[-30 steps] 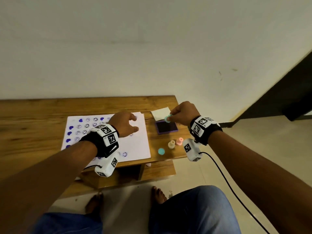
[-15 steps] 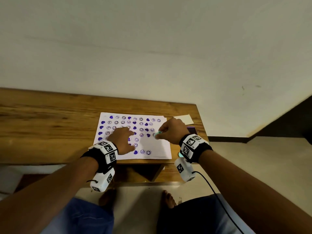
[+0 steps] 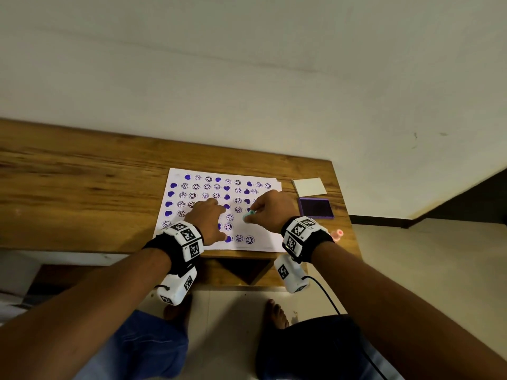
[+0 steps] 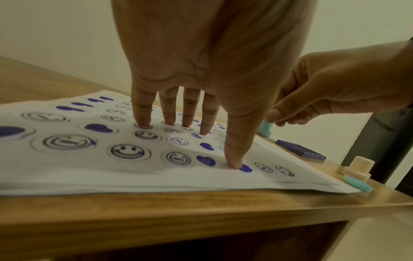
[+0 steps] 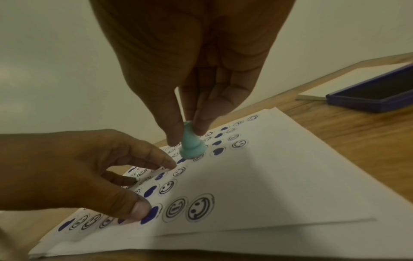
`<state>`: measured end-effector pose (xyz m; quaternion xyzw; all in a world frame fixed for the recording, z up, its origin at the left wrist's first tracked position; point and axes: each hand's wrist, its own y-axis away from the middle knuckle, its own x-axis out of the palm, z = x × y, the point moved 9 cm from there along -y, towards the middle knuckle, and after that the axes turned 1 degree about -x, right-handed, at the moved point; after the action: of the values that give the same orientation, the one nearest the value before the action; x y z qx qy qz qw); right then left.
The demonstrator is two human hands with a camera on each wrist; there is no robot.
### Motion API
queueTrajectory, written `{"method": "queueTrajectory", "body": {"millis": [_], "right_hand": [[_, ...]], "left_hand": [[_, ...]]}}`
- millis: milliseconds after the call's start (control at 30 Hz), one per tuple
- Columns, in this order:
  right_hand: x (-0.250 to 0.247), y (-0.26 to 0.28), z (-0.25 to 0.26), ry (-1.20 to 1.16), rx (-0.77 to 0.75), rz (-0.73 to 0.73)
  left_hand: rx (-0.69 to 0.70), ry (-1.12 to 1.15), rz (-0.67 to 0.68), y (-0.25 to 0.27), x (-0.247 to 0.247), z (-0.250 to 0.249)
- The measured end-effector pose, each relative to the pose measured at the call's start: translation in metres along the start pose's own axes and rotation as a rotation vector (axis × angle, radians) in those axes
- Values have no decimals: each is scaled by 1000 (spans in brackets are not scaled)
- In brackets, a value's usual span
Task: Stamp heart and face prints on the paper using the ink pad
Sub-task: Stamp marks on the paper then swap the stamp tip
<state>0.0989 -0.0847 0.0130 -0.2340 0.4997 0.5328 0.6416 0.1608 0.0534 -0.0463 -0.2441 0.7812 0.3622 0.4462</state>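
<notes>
The paper (image 3: pixel 270 239) is white, covered in rows of solid purple-blue hearts and black ringed smiley faces. The stamp (image 5: pixel 191 144) is pale teal. The ink pad (image 3: pixel 316 208) has a purple case around a near-black pad. The desk (image 3: pixel 82 187) is brown, streaked woodgrain. Beside the paper's corner lie a teal cap (image 4: pixel 357 183) and a cream stamp (image 4: pixel 359 167), with another, seemingly pink stamp (image 3: pixel 337 235). The wrist bands (image 3: pixel 186 239) carry black-and-white square codes.

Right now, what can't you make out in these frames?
- Teal stamp face: turned down at the paper in the right wrist view, so its design is hidden; touching or hovering is unclear.
- Prints under the left hand: covered in the head view.
- Pink stamp: mostly behind the right hand's wristband.
- Ink pad: cut off by the frame edge.
</notes>
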Motion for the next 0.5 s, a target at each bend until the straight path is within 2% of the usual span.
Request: {"method": "queueTrajectory", "body": {"millis": [500], "right_hand": [[15,-10,10,-13,3,24]], "left_hand": [[-18,38,-8,-6,-3,0]]}}
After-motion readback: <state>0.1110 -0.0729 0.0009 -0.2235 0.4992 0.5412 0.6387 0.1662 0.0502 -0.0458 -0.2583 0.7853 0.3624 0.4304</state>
